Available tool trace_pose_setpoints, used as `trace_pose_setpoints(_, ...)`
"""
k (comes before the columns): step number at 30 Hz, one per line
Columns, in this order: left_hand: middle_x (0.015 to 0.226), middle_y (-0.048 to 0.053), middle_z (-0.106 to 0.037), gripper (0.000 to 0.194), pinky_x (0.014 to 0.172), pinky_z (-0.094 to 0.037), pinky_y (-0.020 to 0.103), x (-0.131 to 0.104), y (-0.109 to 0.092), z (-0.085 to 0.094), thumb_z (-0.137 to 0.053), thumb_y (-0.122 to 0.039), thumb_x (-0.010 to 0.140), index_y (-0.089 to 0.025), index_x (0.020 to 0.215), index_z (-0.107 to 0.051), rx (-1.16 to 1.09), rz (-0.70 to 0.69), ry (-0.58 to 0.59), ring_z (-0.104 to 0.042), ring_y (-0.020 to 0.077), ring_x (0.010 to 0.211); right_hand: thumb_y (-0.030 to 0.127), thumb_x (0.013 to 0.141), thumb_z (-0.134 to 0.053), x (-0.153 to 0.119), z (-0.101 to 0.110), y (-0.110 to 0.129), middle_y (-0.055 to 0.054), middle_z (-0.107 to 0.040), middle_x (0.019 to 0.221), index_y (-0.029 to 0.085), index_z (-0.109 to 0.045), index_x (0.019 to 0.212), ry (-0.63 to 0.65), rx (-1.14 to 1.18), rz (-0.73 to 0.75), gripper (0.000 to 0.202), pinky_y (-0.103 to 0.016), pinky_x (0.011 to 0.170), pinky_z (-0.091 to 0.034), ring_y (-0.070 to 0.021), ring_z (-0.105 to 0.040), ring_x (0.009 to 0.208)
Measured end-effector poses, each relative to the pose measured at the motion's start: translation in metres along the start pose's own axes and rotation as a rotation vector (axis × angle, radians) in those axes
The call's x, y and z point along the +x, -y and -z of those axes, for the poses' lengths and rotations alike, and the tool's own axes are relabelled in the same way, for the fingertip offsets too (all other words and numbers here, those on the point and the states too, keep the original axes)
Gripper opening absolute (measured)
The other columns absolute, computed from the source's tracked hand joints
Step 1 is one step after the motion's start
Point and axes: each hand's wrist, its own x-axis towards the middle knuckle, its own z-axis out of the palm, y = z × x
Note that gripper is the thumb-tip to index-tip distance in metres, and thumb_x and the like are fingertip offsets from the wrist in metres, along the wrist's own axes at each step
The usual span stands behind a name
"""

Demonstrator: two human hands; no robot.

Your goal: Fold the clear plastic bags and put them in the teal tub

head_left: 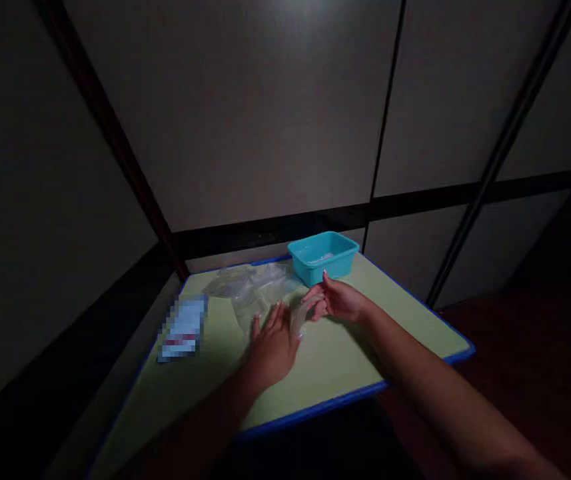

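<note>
A thin clear plastic bag [260, 293] lies crumpled across the table's middle and back. My left hand [272, 347] rests flat on its near part, fingers stretched forward and apart. To the right, my right hand [340, 300] pinches a lifted edge of the plastic between its fingers, with the thumb pointing up. That raised edge curves between the two hands. Just behind my right hand stands a turquoise plastic basin [328, 263]; something small and pale lies in it, too unclear to name.
The light-green table [315, 380] has a blue edge band. A pale blue-and-white flat item [182, 327] lies at its left side, pixelated. Dark-trimmed panels [265, 133] rise behind the table and on its left.
</note>
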Motion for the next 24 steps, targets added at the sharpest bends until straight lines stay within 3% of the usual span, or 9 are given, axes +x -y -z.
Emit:
trace_pose_setpoints(7,0.15,0.007,-0.018,0.053,0.109,-0.01,0.056,0.001,0.003,-0.002,-0.022,-0.03,0.092,-0.012,0.142,-0.027,0.018,-0.03,0.055,-0.013,0.0216,0.139,0.039,0.088,-0.044,-0.002,0.009,0.0,-0.004,-0.068,0.07,0.017,-0.053,0.107,-0.079,-0.175,-0.013,0.031,-0.033,0.057,-0.052,-0.0167,-0.064,0.054)
trace_pose_setpoints(10,0.15,0.007,-0.018,0.053,0.109,-0.01,0.055,0.001,0.004,-0.004,-0.023,-0.03,0.092,-0.013,0.142,-0.027,0.016,-0.035,0.037,-0.015,0.0209,0.139,0.024,0.076,-0.056,0.0,0.02,-0.006,-0.003,-0.066,0.07,0.017,-0.058,0.096,-0.212,-0.494,0.039,0.021,-0.03,0.058,-0.05,-0.0144,-0.061,0.053)
trace_pose_setpoints(13,0.15,0.006,-0.019,0.053,0.109,-0.011,0.055,0.001,0.004,-0.005,-0.025,-0.028,0.091,-0.013,0.142,-0.027,0.005,-0.037,0.03,-0.015,0.0204,0.139,0.017,0.066,-0.064,0.003,0.029,-0.011,-0.006,-0.067,0.079,0.015,-0.064,0.08,-0.301,-0.951,0.224,0.014,-0.033,0.073,-0.048,-0.0187,-0.063,0.074)
trace_pose_setpoints(16,0.149,0.007,-0.021,0.052,0.109,-0.012,0.055,0.001,0.003,-0.004,-0.026,-0.027,0.091,-0.013,0.142,-0.028,-0.005,-0.041,0.025,-0.017,0.0205,0.138,0.021,0.067,-0.067,0.004,0.031,-0.012,-0.012,-0.065,0.106,0.016,-0.066,0.098,-0.198,-1.194,0.378,0.031,-0.041,0.092,-0.04,-0.0259,-0.056,0.105)
trace_pose_setpoints(19,0.149,0.008,-0.021,0.052,0.109,-0.012,0.055,0.0,0.003,-0.002,-0.026,-0.028,0.091,-0.013,0.141,-0.029,-0.007,-0.056,0.017,-0.018,0.0212,0.138,0.03,0.07,-0.068,0.005,0.027,-0.011,-0.016,-0.057,0.123,0.016,-0.063,0.111,-0.018,-1.219,0.449,0.043,-0.046,0.101,-0.03,-0.0282,-0.045,0.122)
trace_pose_setpoints(24,0.149,0.01,-0.021,0.052,0.108,-0.012,0.056,0.0,0.004,-0.004,-0.025,-0.028,0.092,-0.013,0.142,-0.027,-0.015,-0.094,0.011,-0.018,0.023,0.138,0.047,0.076,-0.062,0.008,0.018,-0.01,-0.015,-0.065,0.109,0.016,-0.07,0.092,0.091,-1.098,0.501,0.036,-0.043,0.106,-0.027,-0.0233,-0.054,0.112)
